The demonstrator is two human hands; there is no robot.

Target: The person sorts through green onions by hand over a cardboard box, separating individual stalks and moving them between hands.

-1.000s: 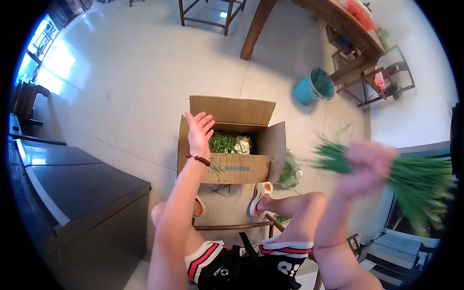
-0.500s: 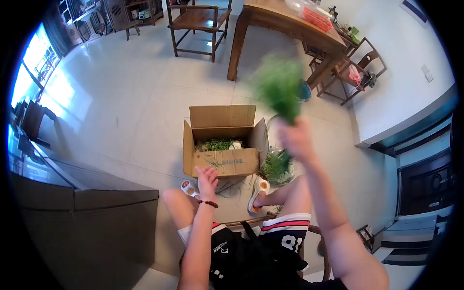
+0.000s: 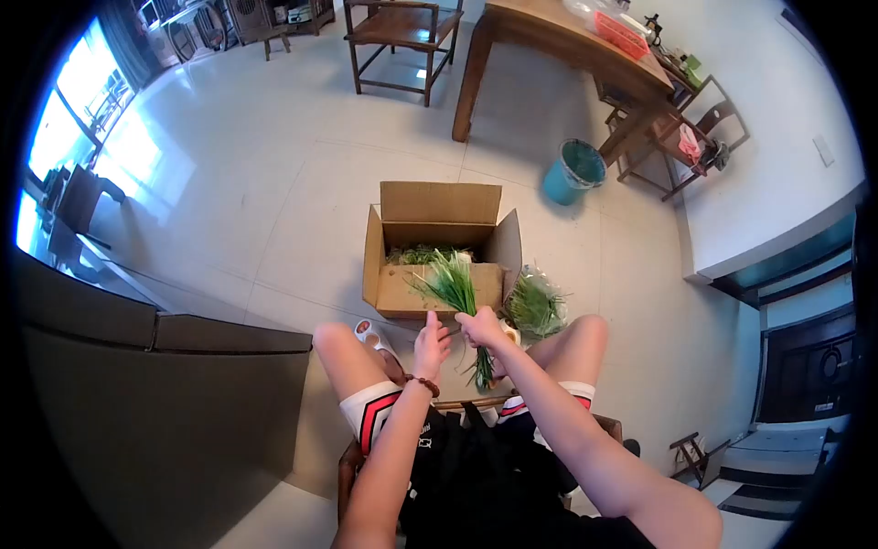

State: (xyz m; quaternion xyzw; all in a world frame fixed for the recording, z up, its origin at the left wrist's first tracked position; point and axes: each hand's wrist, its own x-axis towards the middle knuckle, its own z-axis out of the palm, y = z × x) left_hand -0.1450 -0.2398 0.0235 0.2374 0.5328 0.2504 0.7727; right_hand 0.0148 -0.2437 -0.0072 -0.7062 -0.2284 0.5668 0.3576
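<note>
One bundle of long green stalks (image 3: 455, 286), apparently being tidied, is pinched in the right hand's (image 3: 485, 328) grip, likely needing the loosely spread left hand (image 3: 431, 348) to steady it.

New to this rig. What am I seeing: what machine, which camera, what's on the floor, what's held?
No machine: these are a person's two bare hands. One camera, worn on the seated person's head, looks forward and down; its wide lens bends the edges.

The right hand grips a bunch of long green leaves, possibly chives. The left hand is open beside it.

On the tiled floor stand an open cardboard box with greens inside, a clear plastic bag of greens to its right, and a blue bucket farther off.
</note>
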